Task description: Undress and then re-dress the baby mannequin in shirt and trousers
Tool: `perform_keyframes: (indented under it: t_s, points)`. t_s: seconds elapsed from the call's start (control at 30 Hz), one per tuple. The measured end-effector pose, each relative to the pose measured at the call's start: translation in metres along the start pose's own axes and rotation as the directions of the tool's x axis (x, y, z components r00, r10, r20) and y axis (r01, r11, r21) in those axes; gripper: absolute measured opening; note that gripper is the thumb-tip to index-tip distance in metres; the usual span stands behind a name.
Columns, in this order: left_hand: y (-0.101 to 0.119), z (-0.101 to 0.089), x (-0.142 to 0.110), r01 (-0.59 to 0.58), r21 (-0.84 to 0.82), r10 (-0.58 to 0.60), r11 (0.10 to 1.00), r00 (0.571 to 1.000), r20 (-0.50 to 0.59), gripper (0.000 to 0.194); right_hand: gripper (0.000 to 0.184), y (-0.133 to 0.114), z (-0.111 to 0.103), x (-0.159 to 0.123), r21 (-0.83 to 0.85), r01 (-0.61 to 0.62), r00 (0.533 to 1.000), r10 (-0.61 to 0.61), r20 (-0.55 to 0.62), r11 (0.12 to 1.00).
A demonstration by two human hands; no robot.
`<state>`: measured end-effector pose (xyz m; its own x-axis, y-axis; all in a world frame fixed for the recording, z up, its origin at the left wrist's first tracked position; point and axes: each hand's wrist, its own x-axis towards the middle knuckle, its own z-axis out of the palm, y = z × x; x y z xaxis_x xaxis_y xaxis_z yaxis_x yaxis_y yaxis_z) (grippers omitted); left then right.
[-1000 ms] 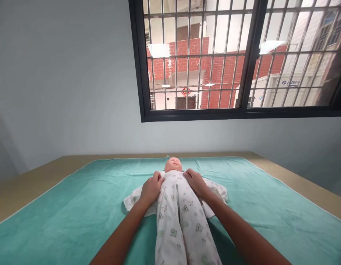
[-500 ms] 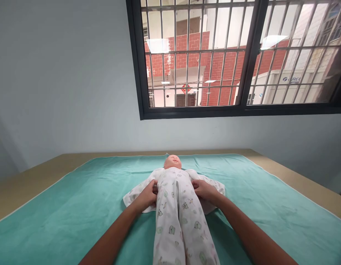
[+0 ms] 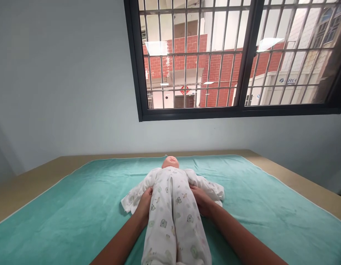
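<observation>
A baby doll [image 3: 170, 162] lies on its back on a green cloth, its head toward the wall. White printed baby pants [image 3: 174, 217] cover its front from the chest down, the legs reaching toward me. Under them spreads a white printed baby shirt [image 3: 210, 186], its sleeves out to both sides. My left hand [image 3: 144, 202] is closed at the left edge of the pants, fingertips partly hidden by the fabric. At the right edge my right hand [image 3: 202, 200] is closed too, with its fingers tucked against the side of the pants.
The green cloth [image 3: 84, 206] covers most of a tan table [image 3: 35, 176], whose rim shows at the sides and back. Behind it rises a grey wall [image 3: 76, 81] with a dark-framed, barred window [image 3: 192, 114].
Both hands have slid slightly toward me along the sides of the pants. The pants legs sit further left in view, and the shirt's lower edges have shifted beside the hands.
</observation>
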<state>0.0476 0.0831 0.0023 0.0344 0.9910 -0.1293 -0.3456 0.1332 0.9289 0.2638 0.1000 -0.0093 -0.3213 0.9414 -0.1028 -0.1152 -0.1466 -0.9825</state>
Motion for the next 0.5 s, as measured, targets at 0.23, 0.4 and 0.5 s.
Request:
perform_keyframes:
  t_s: [0.23, 0.4, 0.5]
  points:
    - [0.000, 0.004, -0.006, -0.005, -0.037, 0.004, 0.999, 1.000, -0.024, 0.015, 0.051, 0.010, -0.002, 0.006, -0.250, 0.208, 0.966, -0.238, -0.096, 0.946]
    - [-0.002, 0.000, 0.001, -0.054, -0.024, 0.054, 0.998, 0.998, -0.017, 0.027, 0.050, 0.012, -0.008, 0.011, -0.429, 0.251, 0.941, -0.323, -0.102, 0.868]
    - [-0.004, -0.002, 0.002, -0.107, 0.012, 0.107, 0.994, 0.994, -0.005, 0.036, 0.047, 0.012, -0.009, 0.011, -0.491, 0.275, 0.931, -0.357, -0.079, 0.826]
